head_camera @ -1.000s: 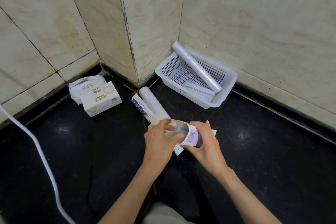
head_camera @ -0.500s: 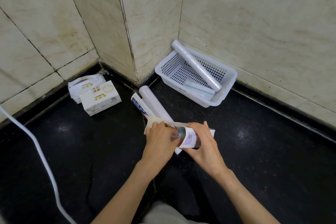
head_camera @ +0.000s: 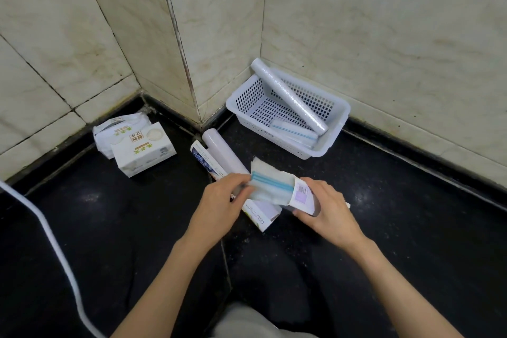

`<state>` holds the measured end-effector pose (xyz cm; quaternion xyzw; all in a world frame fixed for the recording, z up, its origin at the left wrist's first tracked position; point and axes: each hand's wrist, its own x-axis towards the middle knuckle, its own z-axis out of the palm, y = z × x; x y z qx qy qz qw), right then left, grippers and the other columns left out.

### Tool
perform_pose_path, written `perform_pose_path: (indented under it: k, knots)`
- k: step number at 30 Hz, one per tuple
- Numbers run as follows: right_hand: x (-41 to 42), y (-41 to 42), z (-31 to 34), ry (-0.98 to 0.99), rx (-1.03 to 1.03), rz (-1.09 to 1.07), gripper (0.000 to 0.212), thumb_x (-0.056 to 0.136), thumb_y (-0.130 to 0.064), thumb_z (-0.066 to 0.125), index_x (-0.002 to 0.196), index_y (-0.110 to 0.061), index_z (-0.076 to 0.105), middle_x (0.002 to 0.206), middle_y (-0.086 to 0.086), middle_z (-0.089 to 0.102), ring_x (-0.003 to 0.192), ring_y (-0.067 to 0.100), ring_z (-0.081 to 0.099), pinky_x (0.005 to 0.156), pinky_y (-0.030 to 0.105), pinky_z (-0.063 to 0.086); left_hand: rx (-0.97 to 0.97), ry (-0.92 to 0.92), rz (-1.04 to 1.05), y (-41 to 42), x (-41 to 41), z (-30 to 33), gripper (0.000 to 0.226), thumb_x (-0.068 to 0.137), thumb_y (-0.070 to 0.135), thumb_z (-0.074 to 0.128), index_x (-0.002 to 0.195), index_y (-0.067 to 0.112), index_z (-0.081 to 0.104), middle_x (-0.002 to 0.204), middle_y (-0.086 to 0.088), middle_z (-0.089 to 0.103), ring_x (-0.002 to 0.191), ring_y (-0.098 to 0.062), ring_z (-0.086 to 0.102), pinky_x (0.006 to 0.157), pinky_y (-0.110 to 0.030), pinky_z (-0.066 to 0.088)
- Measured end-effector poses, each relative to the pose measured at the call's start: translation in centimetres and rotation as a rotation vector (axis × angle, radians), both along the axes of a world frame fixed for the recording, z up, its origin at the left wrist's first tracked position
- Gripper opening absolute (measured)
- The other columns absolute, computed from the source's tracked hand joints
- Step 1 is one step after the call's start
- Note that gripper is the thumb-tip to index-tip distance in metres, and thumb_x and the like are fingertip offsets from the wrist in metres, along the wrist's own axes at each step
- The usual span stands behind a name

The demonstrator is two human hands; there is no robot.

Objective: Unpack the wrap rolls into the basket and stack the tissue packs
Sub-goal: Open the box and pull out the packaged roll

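Right hand (head_camera: 326, 214) clamps the torn carton (head_camera: 300, 196) above the floor near the basket (head_camera: 241, 105), left hand (head_camera: 222, 200) pinches the bag stack (head_camera: 270, 191) sliding out: light, floppy, slick film, so probably grip its blue-striped edge flat.

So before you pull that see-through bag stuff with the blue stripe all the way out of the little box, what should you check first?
1. Right hand gripping the small torn-open cardboard box: ok.
2. Left hand pinching the clear plastic bag pack with the blue strip: ok, partly out of the box.
3. Room in the white perforated plastic basket: ok, it holds a long clear wrap roll and a flat blue-striped pack, with space left.
4. Other white wrap roll out of its long open box: not ok, it lies in that box on the floor.
5. White tissue packs stacked: cannot tell; they sit close together by the wall.
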<state>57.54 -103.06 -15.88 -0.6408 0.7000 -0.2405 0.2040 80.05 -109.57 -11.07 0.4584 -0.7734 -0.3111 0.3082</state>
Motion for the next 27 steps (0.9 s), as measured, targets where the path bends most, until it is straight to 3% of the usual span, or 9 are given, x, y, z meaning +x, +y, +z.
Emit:
perform_pose_path:
  k: [3,5,8,12,16,19,21,24,27]
  knots:
    - [-2.3,-0.3,-1.6,0.157,0.155,-0.135,0.06,0.077,-0.051,0.059,0.129,-0.03,0.038,0.119,-0.002,0.053,0.109,0.022,0.048,0.091,0.04,0.033,0.052,0.033,0.102,-0.8,0.1,-0.3,0.016,0.085,0.016,0.063,0.1,0.01,0.067,0.087,0.007,0.063,0.076,-0.006,0.059,0.072,-0.013,0.047]
    - [-3.8,-0.3,-2.7,0.264,0.312,-0.258,0.066,0.078,-0.052,0.06,0.133,-0.026,0.035,0.126,0.003,0.051,0.115,0.027,0.046,0.094,0.045,0.033,0.076,0.059,0.151,-1.1,0.3,-0.5,0.017,0.086,0.017,0.062,0.101,0.011,0.066,0.086,0.008,0.063,0.077,-0.003,0.059,0.072,-0.01,0.047]
    - [-5.2,-0.1,-4.2,0.298,0.44,-0.341,0.072,0.076,-0.05,0.063,0.135,-0.024,0.031,0.13,0.005,0.049,0.118,0.028,0.045,0.096,0.046,0.032,0.117,0.098,0.19,-1.0,0.3,-0.8,0.019,0.085,0.015,0.063,0.103,0.011,0.066,0.086,0.008,0.063,0.078,0.001,0.059,0.071,-0.001,0.043]
    - [-5.3,0.2,-5.5,0.276,0.526,-0.324,0.083,0.077,-0.053,0.061,0.142,-0.023,0.021,0.137,0.006,0.043,0.123,0.028,0.042,0.1,0.047,0.03,0.191,0.098,0.182,-0.9,0.0,-1.1,0.015,0.085,0.017,0.063,0.099,0.013,0.067,0.084,0.002,0.064,0.075,-0.005,0.059,0.067,-0.002,0.043]
    - [-4.1,-0.2,-3.9,0.225,0.381,-0.324,0.074,0.086,-0.05,0.053,0.144,-0.016,0.022,0.143,0.009,0.039,0.129,0.03,0.038,0.11,0.043,0.026,0.222,0.071,0.18,-0.9,0.2,-1.4,0.014,0.085,0.016,0.062,0.099,0.014,0.067,0.083,0.004,0.064,0.075,-0.004,0.058,0.067,-0.001,0.043]
    - [-2.0,-0.5,-1.2,0.093,-0.036,-0.283,0.047,0.09,-0.027,0.054,0.134,-0.012,0.044,0.134,0.009,0.05,0.123,0.025,0.044,0.106,0.034,0.031,0.248,0.048,0.156,-0.9,0.2,-1.5,0.013,0.085,0.016,0.062,0.097,0.014,0.067,0.08,0.008,0.063,0.076,-0.002,0.059,0.067,-0.001,0.043]
    - [0.1,-0.6,1.0,-0.017,-0.224,-0.148,0.039,0.089,-0.029,0.057,0.125,-0.015,0.053,0.125,0.002,0.056,0.117,0.016,0.047,0.102,0.022,0.031,0.268,0.026,0.129,-0.8,0.0,-1.4,0.009,0.085,0.016,0.062,0.093,0.017,0.067,0.079,0.007,0.064,0.077,-0.006,0.06,0.068,-0.008,0.047]
    - [3.0,-0.5,2.6,-0.033,-0.142,0.144,0.046,0.086,-0.038,0.057,0.128,-0.019,0.05,0.127,-0.004,0.052,0.116,0.009,0.046,0.1,0.017,0.032,0.291,0.054,0.091,-0.7,-0.3,-1.2,0.007,0.084,0.015,0.063,0.088,0.02,0.067,0.082,0.0,0.066,0.079,-0.011,0.061,0.071,-0.013,0.047]
    - [4.0,-0.9,2.4,-0.06,-0.015,0.207,0.046,0.087,-0.036,0.058,0.129,-0.02,0.047,0.124,-0.004,0.052,0.111,0.012,0.049,0.097,0.023,0.039,0.317,0.09,0.078,-0.5,-0.1,-1.0,0.013,0.084,0.013,0.064,0.096,0.013,0.068,0.087,-0.002,0.067,0.084,-0.012,0.062,0.072,-0.012,0.045]
